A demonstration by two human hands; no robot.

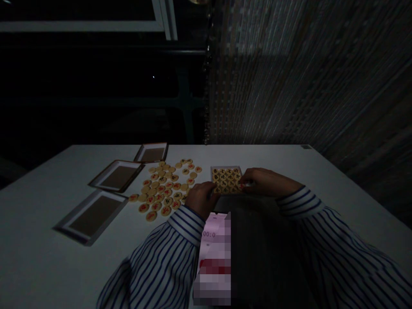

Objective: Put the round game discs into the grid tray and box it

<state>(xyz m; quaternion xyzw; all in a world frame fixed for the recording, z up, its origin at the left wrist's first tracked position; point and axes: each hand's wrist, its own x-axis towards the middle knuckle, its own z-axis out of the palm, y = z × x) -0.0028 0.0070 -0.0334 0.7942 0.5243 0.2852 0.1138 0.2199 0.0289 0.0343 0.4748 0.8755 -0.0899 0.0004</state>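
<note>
Left hand half curled, thumb and fingers near together at the near left corner of a small shallow box; right hand bent in at the right edge, fingertips drawn together. Cannot tell of a firm grip in either; at the right fingertips, just a hint of red, too dark to name. Inside the box, set on the white surface, rows of round boxed pieces with dark characters. To the left, scattered loose pieces, marked red, dark or showing plain faces; farther left, three shallow trays. Looks like settling the right side of the rows: steady the left corner lightly, press straight down from above, avoid catching neighbouring pieces with the knuckles, and check for flat, even seating before letting go.
</note>
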